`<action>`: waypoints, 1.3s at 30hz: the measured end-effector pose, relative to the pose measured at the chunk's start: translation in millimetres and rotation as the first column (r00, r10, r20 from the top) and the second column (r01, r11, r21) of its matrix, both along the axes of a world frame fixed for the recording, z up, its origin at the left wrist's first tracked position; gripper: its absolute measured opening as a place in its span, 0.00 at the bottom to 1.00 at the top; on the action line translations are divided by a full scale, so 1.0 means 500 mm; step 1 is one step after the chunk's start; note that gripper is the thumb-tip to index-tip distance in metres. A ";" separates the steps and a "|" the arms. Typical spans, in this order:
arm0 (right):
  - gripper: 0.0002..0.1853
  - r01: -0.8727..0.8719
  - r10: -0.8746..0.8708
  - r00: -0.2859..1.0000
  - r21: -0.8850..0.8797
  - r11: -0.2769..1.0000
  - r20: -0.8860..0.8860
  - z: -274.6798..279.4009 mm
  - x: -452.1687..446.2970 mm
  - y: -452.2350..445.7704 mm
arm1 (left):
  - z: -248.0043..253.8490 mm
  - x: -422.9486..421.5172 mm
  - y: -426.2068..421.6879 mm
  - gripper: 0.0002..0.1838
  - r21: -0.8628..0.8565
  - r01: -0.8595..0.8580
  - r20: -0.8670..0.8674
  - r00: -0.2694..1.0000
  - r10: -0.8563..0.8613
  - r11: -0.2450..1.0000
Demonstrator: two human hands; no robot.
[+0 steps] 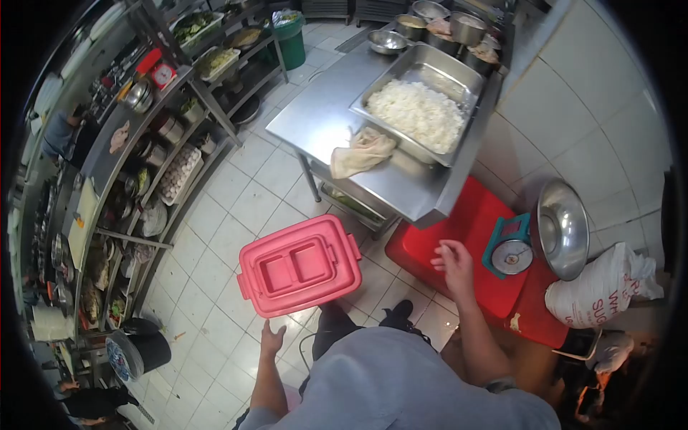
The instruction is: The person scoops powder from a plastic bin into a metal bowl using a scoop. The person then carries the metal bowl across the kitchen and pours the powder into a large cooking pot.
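The pink lid (299,266) sits in front of the person, over the tiled floor (204,287). Just beside its near edge is the left hand (271,337), thumb spread and fingers apart, holding nothing I can see; I can't tell whether it touches. The right hand (454,266) hangs half open, fingers loosely bent, nothing in it, near a scale (512,256) on a red box (423,244). Past the lid, the table (315,115) carries a cloth (363,152) and a tray (424,63) of rice (416,113).
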State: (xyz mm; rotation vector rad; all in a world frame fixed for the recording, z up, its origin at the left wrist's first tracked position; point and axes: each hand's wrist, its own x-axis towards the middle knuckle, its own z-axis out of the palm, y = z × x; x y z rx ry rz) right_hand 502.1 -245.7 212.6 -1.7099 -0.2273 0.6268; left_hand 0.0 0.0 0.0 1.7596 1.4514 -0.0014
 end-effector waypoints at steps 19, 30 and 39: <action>0.52 -0.291 0.060 0.927 -0.609 0.738 -0.370 -0.576 -0.169 0.396 | -0.246 -0.001 0.351 0.40 0.029 -0.467 -0.034 0.883 0.468 0.884; 0.35 -0.214 0.071 0.933 -0.386 0.897 -0.353 -0.651 -0.166 0.397 | -0.282 0.013 0.305 0.33 -0.002 -0.528 -0.015 0.849 0.528 0.849; 0.21 -0.014 0.067 0.988 -0.353 0.936 0.136 -0.371 -0.197 0.512 | -0.187 0.016 0.320 0.44 -0.199 -0.596 0.053 0.786 0.616 0.778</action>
